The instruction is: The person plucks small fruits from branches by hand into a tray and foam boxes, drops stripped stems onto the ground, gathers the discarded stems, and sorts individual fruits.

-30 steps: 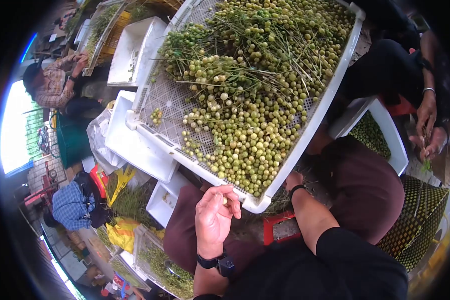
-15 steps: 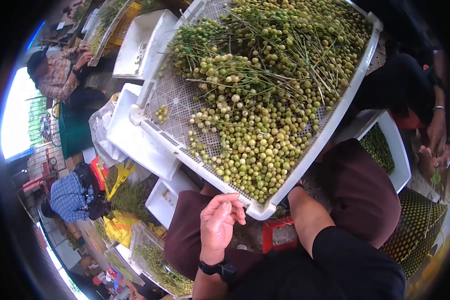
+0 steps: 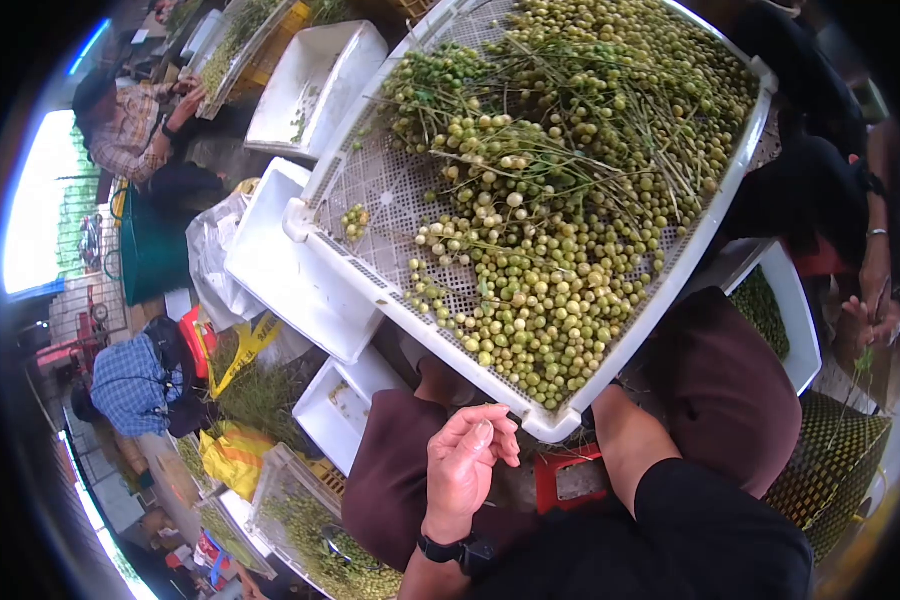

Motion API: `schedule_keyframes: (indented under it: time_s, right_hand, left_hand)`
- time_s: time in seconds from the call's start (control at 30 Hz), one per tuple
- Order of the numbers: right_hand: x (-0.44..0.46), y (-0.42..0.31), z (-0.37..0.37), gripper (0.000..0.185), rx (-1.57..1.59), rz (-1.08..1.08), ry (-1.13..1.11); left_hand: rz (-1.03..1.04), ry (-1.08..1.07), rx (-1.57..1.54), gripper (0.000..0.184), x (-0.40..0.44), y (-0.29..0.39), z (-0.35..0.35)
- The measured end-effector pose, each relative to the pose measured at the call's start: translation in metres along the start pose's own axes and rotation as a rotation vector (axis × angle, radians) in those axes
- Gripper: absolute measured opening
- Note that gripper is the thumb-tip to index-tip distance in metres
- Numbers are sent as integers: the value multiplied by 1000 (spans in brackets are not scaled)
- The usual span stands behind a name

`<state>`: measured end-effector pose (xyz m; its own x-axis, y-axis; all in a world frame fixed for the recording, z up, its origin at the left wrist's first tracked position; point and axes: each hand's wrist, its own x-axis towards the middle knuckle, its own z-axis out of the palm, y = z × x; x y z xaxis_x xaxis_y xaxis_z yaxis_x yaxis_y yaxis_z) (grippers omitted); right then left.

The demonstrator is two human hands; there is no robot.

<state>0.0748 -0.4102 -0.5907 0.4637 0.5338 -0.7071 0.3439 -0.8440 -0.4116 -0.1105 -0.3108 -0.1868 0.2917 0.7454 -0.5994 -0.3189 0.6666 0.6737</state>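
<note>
A large white plastic tray (image 3: 342, 268) with a mesh floor fills the upper middle, its near corner pointing at me. Many round yellow-green berries (image 3: 540, 310) lie in it, thickest toward the far and right sides. Thin green stems (image 3: 570, 165) are tangled over the berries. My left hand (image 3: 462, 462), with a dark watch at the wrist, is just below the tray's near corner. Its fingers are curled with the thumb against them, and whatever they may hold is too small to see. My right forearm (image 3: 622, 435) runs under the tray, which hides that hand.
White bins (image 3: 305, 270) stand left of the tray. A red stool (image 3: 570, 478) is below its corner. At right are a bin of green produce (image 3: 785, 310), a woven basket (image 3: 835, 455) and another person's hands (image 3: 875, 320). Two people (image 3: 130, 375) work at left.
The view has shifted slightly, so the tray and my left hand appear farther right. My left fingers stay curled near the tray's corner, and the berries look much the same.
</note>
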Motion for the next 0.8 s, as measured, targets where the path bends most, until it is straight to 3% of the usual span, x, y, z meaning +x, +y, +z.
schedule_keyframes:
  time_s: [0.8]
  right_hand:
    - [11,-16,1,34,145,29,33]
  left_hand:
    - [-83,45,59,28,12,-12,8]
